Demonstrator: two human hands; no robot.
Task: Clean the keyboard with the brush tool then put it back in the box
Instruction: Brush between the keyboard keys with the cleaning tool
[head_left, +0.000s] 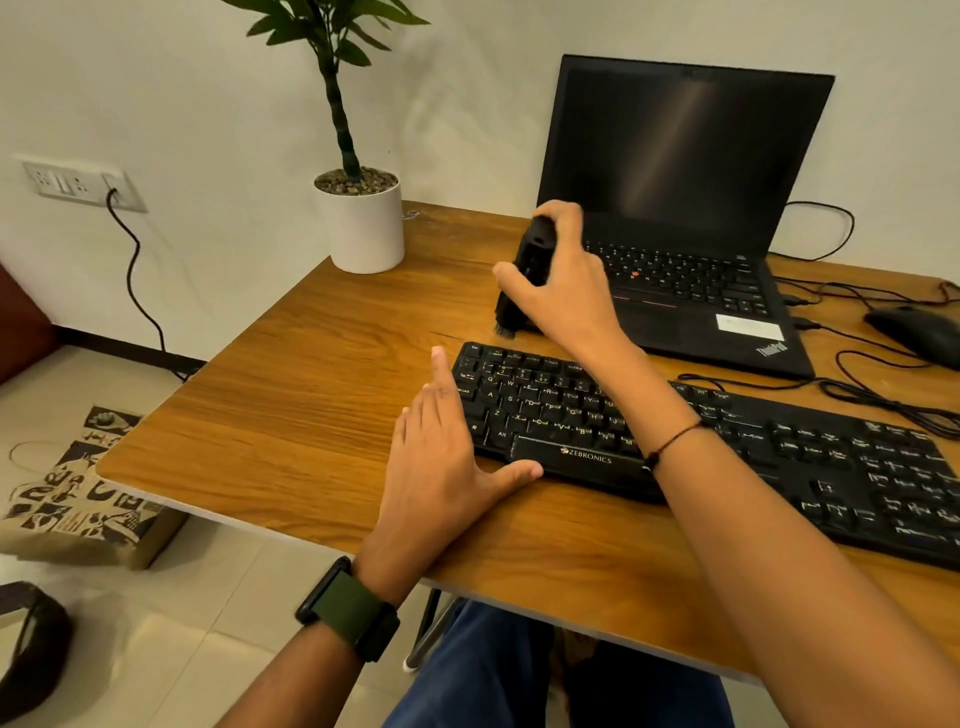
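Note:
A black Zebronics keyboard (727, 447) lies across the right half of the wooden table (291, 395). My right hand (561, 280) grips a black brush tool (522, 275), held upright with its bristles pointing down just beyond the keyboard's far left corner. My left hand (441, 457) rests flat on the table at the keyboard's left end, fingers spread, thumb against the front edge. No box is recognisable in view.
An open black laptop (675, 208) stands behind the keyboard. A white potted plant (361, 223) sits at the table's far left corner. A black mouse (919, 332) and several cables lie at the right. A patterned bag (88, 493) stands on the floor to the left.

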